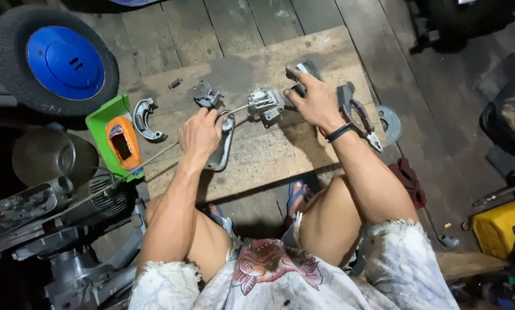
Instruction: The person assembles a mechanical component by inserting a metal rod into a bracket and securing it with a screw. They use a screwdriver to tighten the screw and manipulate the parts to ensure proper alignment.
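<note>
- Cable – thin steel line, run from the engine at lower left, across the plank, up to the small metal housing at mid-board; it lies taut-looking, likely because both ends are held.
- Left hand is closed around the cable where it crosses the flat lever plate; the plate is pinned to the plank under the fingers, so nothing can slide.
- Right hand is curled shut on a small grey part just right of the housing; what exactly is pinched cannot be told – fingers cover it.
- Housing sits between the two hands, touching the cable end – a steady point for both grips.
- Pliers are laid just beside the right wrist, within easy reach; a round disc lies just past them.
- Brake shoe and a small bracket are set apart at the left of the plank, a bolt above them – loose parts kept off the working line.
- Green tray holds an orange piece, near the wheel.
- Plank is used as a bench over the floorboards, held between the knees.
</note>
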